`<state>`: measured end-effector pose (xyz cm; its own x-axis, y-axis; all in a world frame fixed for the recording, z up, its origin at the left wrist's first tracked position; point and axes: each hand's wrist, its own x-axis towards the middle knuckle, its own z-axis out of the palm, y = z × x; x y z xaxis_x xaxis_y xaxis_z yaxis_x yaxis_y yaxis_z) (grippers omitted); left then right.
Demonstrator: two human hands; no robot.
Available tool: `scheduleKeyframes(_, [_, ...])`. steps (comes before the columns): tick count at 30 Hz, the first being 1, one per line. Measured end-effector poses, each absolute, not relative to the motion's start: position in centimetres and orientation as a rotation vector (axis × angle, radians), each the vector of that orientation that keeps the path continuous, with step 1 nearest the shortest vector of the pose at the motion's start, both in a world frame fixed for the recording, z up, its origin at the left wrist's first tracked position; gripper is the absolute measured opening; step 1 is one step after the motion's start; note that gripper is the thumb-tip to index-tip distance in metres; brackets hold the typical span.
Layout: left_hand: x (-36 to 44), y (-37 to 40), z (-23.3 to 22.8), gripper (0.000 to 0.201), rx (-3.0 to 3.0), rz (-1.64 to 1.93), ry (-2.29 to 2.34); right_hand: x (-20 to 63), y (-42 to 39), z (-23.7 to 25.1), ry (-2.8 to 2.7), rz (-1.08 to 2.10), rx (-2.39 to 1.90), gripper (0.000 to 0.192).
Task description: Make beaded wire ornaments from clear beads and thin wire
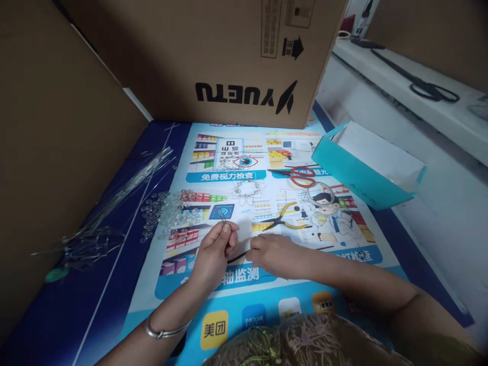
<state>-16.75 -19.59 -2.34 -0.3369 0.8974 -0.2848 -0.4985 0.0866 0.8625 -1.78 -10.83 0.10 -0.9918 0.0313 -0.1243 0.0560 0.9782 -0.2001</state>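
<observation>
Thin wire piece (222,218) sticks up and away from the pinching left hand (214,250), while the right hand (271,254), just beside it, holds a dark rod (237,257) pointing leftward.

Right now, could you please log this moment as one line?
left hand: pinching thin wire | right hand: on poster, touching dark tool | pliers: idle

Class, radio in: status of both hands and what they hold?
Left hand pinching thin wire piece in its fingers. Right hand resting on poster, touching dark stick. Pliers beyond, clear of both.
</observation>
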Motion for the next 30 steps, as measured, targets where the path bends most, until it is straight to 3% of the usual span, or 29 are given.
scheduleKeyframes(12, [-16.6,-19.3,-1.4,0.027,0.536,1.472,1.239,-0.4,-11.5,2.2,2.826,-0.516,0.109,0.025])
scheduleKeyframes(16, [-16.7,-19.2,-1.6,0.025,0.526,1.46,1.226,0.5,-11.6,2.7,2.834,-0.397,0.082,0.01])
scheduleKeyframes(30, [-16.8,-19.3,-2.2,0.022,0.567,1.476,1.233,-2.3,-13.0,0.5,2.926,-0.347,-0.012,0.013])
